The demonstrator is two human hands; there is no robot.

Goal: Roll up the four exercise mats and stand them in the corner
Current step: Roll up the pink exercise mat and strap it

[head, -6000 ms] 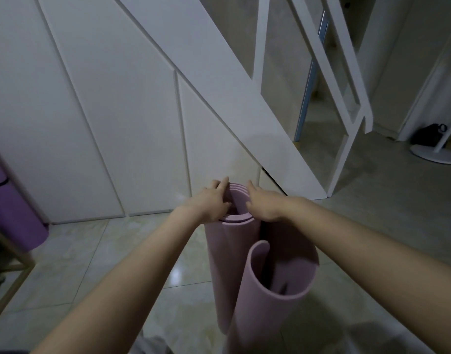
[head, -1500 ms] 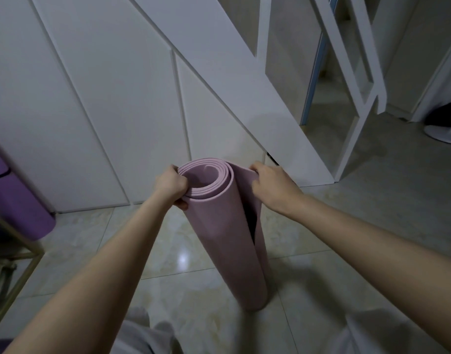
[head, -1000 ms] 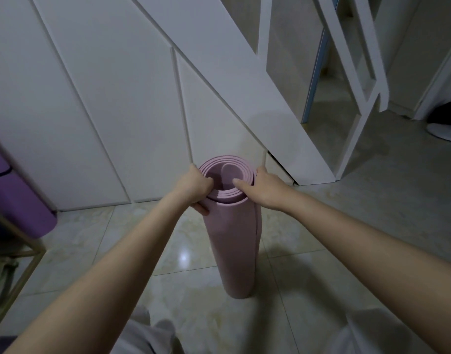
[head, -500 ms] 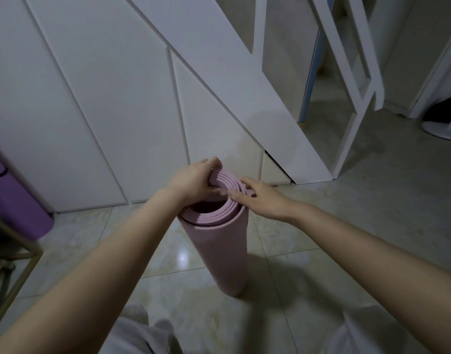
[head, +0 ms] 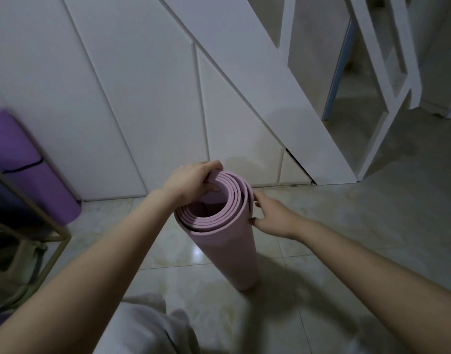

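A pale pink exercise mat [head: 227, 249], rolled into a tube, stands on end on the tiled floor in the middle of the view, leaning slightly toward me. Its open top shows several coiled layers. My left hand [head: 191, 181] grips the far left rim of the roll, thumb inside the coil and fingers over the edge. My right hand [head: 273, 217] lies against the right side of the roll near the top, fingers curved along the mat's loose outer edge. A purple rolled mat [head: 28, 167] leans at the far left against the white wall.
White panelled wall [head: 132, 98] and the underside of a white staircase [head: 283, 98] stand right behind the pink roll. A gold metal rack [head: 33, 218] with a bag beneath sits at the left edge. Glossy tiles [head: 372, 213] spread to the right. My grey-clothed knee [head: 142, 325] is below.
The loose pink mat has been wound tighter into a compact tube. My left hand stays on the rim; my right hand slid from the top rim down to the roll's right side.
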